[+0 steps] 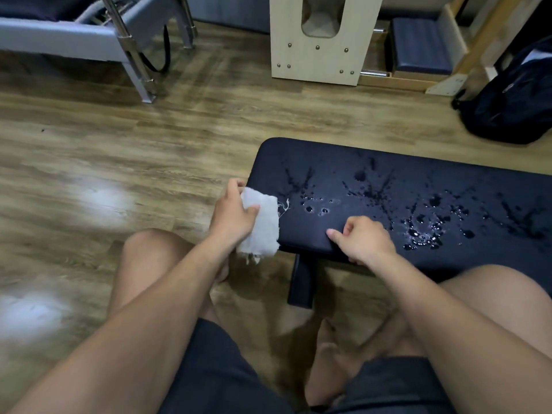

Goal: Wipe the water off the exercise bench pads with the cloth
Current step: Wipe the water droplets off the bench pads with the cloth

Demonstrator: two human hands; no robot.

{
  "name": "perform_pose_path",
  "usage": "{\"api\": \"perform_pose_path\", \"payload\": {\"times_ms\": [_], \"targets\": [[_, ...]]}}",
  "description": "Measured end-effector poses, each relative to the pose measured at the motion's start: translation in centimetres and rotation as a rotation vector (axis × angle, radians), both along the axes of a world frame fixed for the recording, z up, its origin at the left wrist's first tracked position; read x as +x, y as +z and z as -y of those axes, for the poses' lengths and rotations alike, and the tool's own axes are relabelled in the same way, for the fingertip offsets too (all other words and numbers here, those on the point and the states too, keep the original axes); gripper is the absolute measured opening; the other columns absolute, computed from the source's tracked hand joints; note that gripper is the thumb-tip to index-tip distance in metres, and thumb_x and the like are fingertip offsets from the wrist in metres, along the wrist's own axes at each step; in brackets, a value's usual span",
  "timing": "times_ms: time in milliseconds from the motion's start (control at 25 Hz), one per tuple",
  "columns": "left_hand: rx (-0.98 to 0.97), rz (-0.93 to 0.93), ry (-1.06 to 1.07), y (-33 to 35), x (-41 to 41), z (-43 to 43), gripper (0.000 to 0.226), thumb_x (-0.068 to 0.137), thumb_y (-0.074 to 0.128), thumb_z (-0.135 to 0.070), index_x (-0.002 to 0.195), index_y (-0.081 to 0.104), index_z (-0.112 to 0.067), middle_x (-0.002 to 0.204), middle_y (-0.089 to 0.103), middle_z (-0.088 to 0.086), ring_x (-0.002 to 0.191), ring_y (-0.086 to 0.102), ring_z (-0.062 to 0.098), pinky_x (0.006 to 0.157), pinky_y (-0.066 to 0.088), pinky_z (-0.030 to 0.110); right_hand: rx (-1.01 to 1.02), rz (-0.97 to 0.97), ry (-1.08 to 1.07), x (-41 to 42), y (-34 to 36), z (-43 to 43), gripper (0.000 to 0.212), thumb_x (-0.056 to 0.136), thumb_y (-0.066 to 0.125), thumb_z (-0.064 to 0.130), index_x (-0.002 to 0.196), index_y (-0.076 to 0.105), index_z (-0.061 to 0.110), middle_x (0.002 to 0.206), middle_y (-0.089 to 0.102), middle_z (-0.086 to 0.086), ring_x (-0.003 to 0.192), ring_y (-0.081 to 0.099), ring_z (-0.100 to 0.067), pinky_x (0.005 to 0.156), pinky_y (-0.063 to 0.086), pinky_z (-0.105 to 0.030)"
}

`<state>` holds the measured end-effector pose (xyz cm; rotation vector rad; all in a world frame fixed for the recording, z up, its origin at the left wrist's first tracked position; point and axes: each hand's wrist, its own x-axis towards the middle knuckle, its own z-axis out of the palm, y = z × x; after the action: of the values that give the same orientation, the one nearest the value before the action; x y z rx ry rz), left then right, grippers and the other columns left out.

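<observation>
Bare knees point(143, 249) frame a black bench pad point(388, 162) beaded with water droplets point(421, 231). At the pad's left end, the person's left hand point(233, 216) grips a frayed white cloth point(263, 228) against the corner; the right hand point(367, 240) curls over the pad's near edge, thumb beneath, forefinger extended.

Count: left hand point(233, 213) + right hand point(366, 239) = 2; 1 cloth point(263, 228); 1 bench pad point(328, 174).
Far: 1 grey metal frame point(74, 40) left, 1 wooden unit point(322, 40), 1 black backpack point(513, 97) right.
</observation>
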<state>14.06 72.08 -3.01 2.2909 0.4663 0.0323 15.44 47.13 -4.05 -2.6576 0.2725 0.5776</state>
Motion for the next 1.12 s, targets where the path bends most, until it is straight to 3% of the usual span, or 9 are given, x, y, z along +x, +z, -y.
{"api": "perform_pose_path", "payload": {"times_ms": [80, 200, 320, 520, 600, 720, 800, 960, 1120], "targets": [[0.365, 0.082, -0.051, -2.0, -0.8, -0.4, 0.048, 0.085, 0.061, -0.022, 0.131, 0.046, -0.014, 0.133, 0.049, 0.010, 0.124, 0.043, 0.033, 0.102, 0.038, 0.045, 0.180, -0.268, -0.001, 1.5, 0.2, 0.1, 0.044, 0.083, 0.066, 0.052, 0.071, 0.052, 0.012, 0.053, 0.067, -0.005, 0.049, 0.066, -0.022, 0.050, 0.054, -0.028], [0.484, -0.053, -0.293, -3.7, -2.0, 1.4, 0.061, 0.097, 0.043, -0.038, 0.150, 0.027, -0.012, 0.159, 0.019, 0.016, 0.147, 0.014, 0.036, 0.117, 0.013, 0.050, 0.331, -0.415, -0.005, 1.7, 0.7, 0.5, 0.046, 0.084, 0.069, 0.048, 0.069, 0.055, 0.007, 0.043, 0.058, -0.006, 0.038, 0.059, -0.019, 0.040, 0.045, -0.021], [0.607, -0.189, -0.402, -4.9, -1.8, 3.1, 0.072, 0.101, 0.026, -0.047, 0.155, -0.006, -0.010, 0.160, -0.018, 0.019, 0.146, -0.021, 0.036, 0.116, -0.009, 0.054, 0.379, -0.450, 0.052, 1.8, 0.9, 1.2, 0.048, 0.079, 0.073, 0.050, 0.069, 0.063, 0.004, 0.044, 0.055, -0.006, 0.038, 0.057, -0.018, 0.041, 0.046, -0.022], [0.346, -0.119, -0.235, -4.8, -0.8, 2.7, 0.064, 0.102, 0.031, -0.021, 0.153, 0.000, -0.001, 0.163, -0.005, 0.017, 0.150, -0.011, 0.030, 0.120, -0.004, 0.045, 0.371, -0.348, 0.168, 0.6, 0.0, 1.9, 0.040, 0.077, 0.079, 0.039, 0.063, 0.058, 0.008, 0.043, 0.057, -0.005, 0.041, 0.062, -0.021, 0.040, 0.044, -0.023], [0.297, -0.084, -0.166, -4.8, -0.5, 3.2, 0.058, 0.100, 0.035, -0.011, 0.152, 0.011, -0.001, 0.162, 0.002, 0.018, 0.151, -0.006, 0.029, 0.121, -0.002, 0.042, 0.372, -0.269, 0.142, 0.0, -0.8, 2.0, 0.040, 0.077, 0.078, 0.039, 0.059, 0.055, 0.012, 0.044, 0.060, -0.004, 0.042, 0.065, -0.021, 0.040, 0.041, -0.023], [0.246, -0.087, -0.114, -4.2, -0.8, 4.5, 0.045, 0.098, 0.039, -0.011, 0.142, 0.031, -0.005, 0.161, 0.015, 0.016, 0.148, 0.013, 0.035, 0.118, 0.020, 0.048, 0.384, -0.252, 0.098, 0.1, -1.1, 1.9, 0.040, 0.075, 0.079, 0.039, 0.056, 0.054, 0.013, 0.044, 0.060, -0.005, 0.043, 0.065, -0.022, 0.041, 0.039, -0.022], [0.246, -0.081, -0.216, -3.6, -1.3, 7.3, 0.044, 0.099, 0.040, -0.011, 0.142, 0.034, -0.006, 0.160, 0.017, 0.014, 0.145, 0.018, 0.040, 0.111, 0.030, 0.051, 0.392, -0.286, 0.079, 0.4, -0.7, 1.7, 0.038, 0.074, 0.080, 0.034, 0.056, 0.054, 0.013, 0.043, 0.058, -0.006, 0.042, 0.063, -0.023, 0.041, 0.037, -0.023], [0.390, -0.050, -0.566, -4.1, -1.6, 13.7, 0.053, 0.096, 0.041, -0.007, 0.147, 0.027, 0.000, 0.162, 0.007, 0.017, 0.150, -0.006, 0.030, 0.122, -0.002, 0.044, 0.415, -0.293, 0.040, 0.5, -0.6, 1.7, 0.036, 0.081, 0.074, 0.021, 0.054, 0.052, 0.012, 0.044, 0.055, -0.009, 0.040, 0.058, -0.025, 0.042, 0.032, -0.025], [0.694, -0.004, -0.554, -3.6, -1.9, 11.1, 0.047, 0.101, 0.036, -0.028, 0.148, 0.036, -0.021, 0.163, 0.015, 0.001, 0.151, -0.004, 0.029, 0.116, -0.009, 0.055, 0.434, -0.301, 0.046, 0.5, -0.4, 1.6, 0.038, 0.074, 0.081, 0.028, 0.054, 0.052, 0.012, 0.045, 0.057, -0.010, 0.041, 0.061, -0.024, 0.043, 0.034, -0.025]]}}
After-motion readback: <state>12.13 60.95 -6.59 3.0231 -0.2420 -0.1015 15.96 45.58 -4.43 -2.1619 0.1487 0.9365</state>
